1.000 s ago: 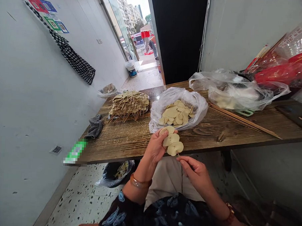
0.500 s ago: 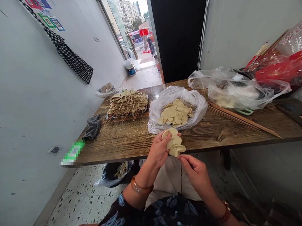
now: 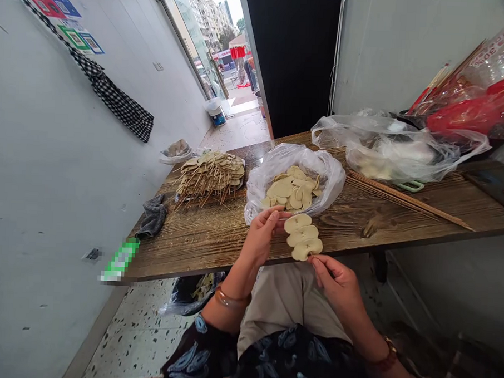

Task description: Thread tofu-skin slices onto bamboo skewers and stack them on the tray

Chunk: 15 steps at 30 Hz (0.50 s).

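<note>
My right hand [image 3: 334, 276] pinches the lower end of a thin wooden skewer, just above my lap at the table's front edge. Three pale, flat round slices [image 3: 303, 236] are threaded along it in an overlapping row. Left of the slices, my left hand [image 3: 264, 231] is open, its fingers stretched toward the top slice and the near rim of the bag. Whether its fingertips touch either one, I cannot tell. That clear plastic bag [image 3: 333, 184] lies opened out just beyond, with a heap of loose pale slices [image 3: 294, 188] inside.
A big pile of filled skewers [image 3: 213, 173] is stacked at the table's left. Bare skewers [image 3: 406, 198] lie right of the bag, before another plastic bag [image 3: 395, 150]. A grey cloth [image 3: 153, 215] rests at the left edge; a lined bin [image 3: 193, 292] stands below the table.
My left hand has let go of the slices and moved slightly up and left. The right hand has shifted a little right with the skewer, whose slices now show in full.
</note>
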{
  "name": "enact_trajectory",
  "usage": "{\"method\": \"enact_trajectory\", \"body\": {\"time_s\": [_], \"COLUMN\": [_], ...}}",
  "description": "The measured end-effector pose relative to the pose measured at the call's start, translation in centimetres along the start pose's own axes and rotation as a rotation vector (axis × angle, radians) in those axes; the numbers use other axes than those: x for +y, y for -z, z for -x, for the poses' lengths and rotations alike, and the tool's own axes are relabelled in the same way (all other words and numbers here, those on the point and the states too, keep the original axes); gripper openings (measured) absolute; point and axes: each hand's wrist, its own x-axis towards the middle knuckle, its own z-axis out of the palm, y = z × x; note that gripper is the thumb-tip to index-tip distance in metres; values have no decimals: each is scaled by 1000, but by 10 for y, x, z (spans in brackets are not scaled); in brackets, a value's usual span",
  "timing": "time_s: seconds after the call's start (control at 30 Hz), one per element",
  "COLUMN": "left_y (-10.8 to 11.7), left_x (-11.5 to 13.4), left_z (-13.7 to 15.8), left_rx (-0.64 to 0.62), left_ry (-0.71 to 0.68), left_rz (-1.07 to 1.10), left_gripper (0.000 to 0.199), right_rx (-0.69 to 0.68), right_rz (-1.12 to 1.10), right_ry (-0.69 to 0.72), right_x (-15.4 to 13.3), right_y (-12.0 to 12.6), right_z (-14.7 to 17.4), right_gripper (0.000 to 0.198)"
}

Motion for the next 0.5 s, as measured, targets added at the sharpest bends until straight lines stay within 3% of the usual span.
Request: {"method": "enact_trajectory", "body": {"time_s": [0.1,0.3,0.5], "left_y": [2,-18,-41], "left_x": [6,3,-13], "left_z": [-20,-58,-80], "left_rx": [32,30,64], "left_ry": [-145,-420,-419], "left_rz": [-220,-913,-1317], "left_gripper": [33,13,11], "right_rx": [81,218,217], "right_rz": [-18,-63,-67], "right_ry": [-35,-51,-58], "right_x": [0,-6,-5], "right_y": [10,29,40], "right_z": [-3,-9,-11], "right_gripper": [37,43,45]}}
